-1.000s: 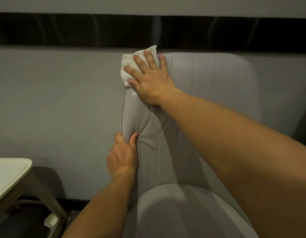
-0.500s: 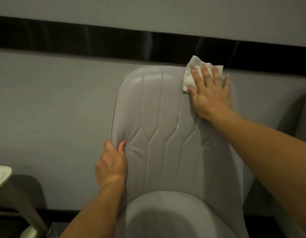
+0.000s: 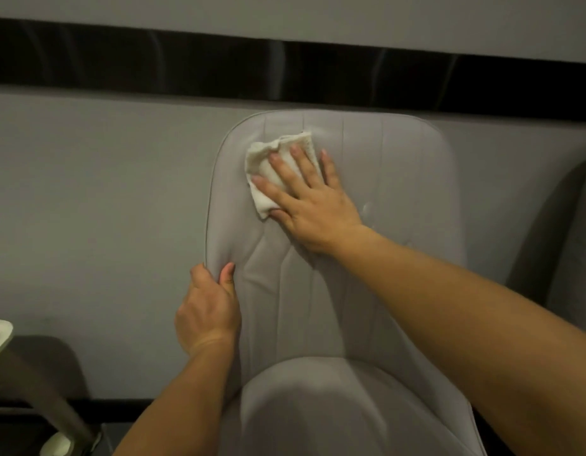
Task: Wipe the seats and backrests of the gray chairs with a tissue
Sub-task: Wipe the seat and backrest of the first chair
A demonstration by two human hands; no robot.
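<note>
With the right hand (image 3: 313, 205) flat, pressing the crumpled tissue (image 3: 268, 169) near the backrest (image 3: 400, 192) top-left corner and the left hand (image 3: 208, 312) gripping its left edge, hard rubbing may shred the tissue.

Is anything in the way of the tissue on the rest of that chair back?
Nothing visible is. The right hand presses the tissue flat on the upper left of the backrest. The gray surface to the right and below it is bare. The left hand only grips the backrest's left edge.

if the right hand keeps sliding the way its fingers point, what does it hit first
Probably nothing solid: the right hand, flat on the tissue, points up-left toward the backrest top-left corner; past that edge, likely the gray wall.
</note>
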